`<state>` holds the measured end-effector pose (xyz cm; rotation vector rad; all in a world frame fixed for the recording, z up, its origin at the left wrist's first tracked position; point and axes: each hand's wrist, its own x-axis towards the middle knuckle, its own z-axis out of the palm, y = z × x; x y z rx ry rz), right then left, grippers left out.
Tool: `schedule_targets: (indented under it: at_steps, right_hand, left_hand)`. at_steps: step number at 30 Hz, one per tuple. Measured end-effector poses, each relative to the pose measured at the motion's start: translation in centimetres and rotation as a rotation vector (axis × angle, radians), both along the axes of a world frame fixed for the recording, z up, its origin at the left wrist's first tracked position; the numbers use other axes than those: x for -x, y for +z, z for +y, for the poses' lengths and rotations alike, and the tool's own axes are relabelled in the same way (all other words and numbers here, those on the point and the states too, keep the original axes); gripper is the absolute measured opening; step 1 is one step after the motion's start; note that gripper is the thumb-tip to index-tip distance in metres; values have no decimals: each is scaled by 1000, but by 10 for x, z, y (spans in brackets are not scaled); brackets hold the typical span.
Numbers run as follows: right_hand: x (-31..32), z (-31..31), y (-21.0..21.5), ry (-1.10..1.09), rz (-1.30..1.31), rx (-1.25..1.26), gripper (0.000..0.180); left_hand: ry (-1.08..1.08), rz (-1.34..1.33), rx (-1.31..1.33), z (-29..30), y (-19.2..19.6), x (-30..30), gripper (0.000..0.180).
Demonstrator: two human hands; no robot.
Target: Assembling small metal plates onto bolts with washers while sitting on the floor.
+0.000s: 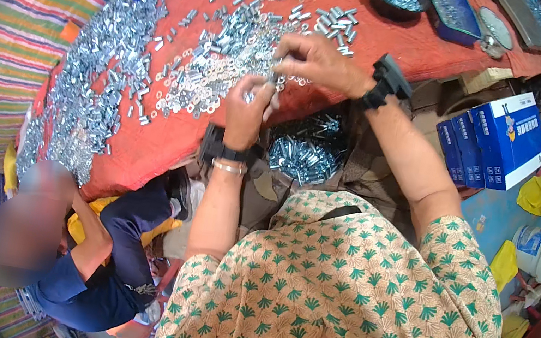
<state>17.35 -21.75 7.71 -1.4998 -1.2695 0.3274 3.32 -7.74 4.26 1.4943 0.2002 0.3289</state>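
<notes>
Metal cylinders (303, 164), too many to count, lie heaped at the frame's centre. Just above, the left hand (250, 105) and right hand (317, 62) nearly meet, fingers curled — whether either clamps a piece, I cannot tell. Three blue boxes (513, 149) stand at right. Beyond, uncounted washers (196, 81) lie on one red cloth (137, 155); one black bowl (389, 10) and one blue tray (462, 35) sit upper right — both holding metal pieces.

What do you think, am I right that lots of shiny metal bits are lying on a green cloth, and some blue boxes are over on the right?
Not quite: the cloth is red, not green, as the head view shows. Lots of shiny metal bits do lie on it, and some blue boxes are over on the right.
</notes>
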Motion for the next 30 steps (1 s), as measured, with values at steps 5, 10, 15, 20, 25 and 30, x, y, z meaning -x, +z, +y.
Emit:
schedule_targets:
  at_steps: [5, 10, 15, 20, 25, 30]
  right_hand:
    - [53, -28, 13, 46, -221, 70, 21]
    - [103, -53, 11, 36, -157, 107, 18]
    - [126, -67, 8, 259, -210, 43, 21]
    - [142, -75, 13, 305, -183, 83, 22]
    - [153, -76, 10, 200, -167, 121, 25]
    - [160, -67, 2, 84, -156, 63, 25]
  left_hand:
    - [51, 79, -98, -19, -1, 69, 11]
    - [41, 80, -219, -40, -8, 117, 11]
    - [-81, 195, 9, -47, -15, 150, 11]
    - [-231, 160, 272, -52, -23, 166, 11]
    - [-139, 120, 122, -58, -20, 173, 10]
    - [-4, 86, -96, -58, -25, 172, 8]
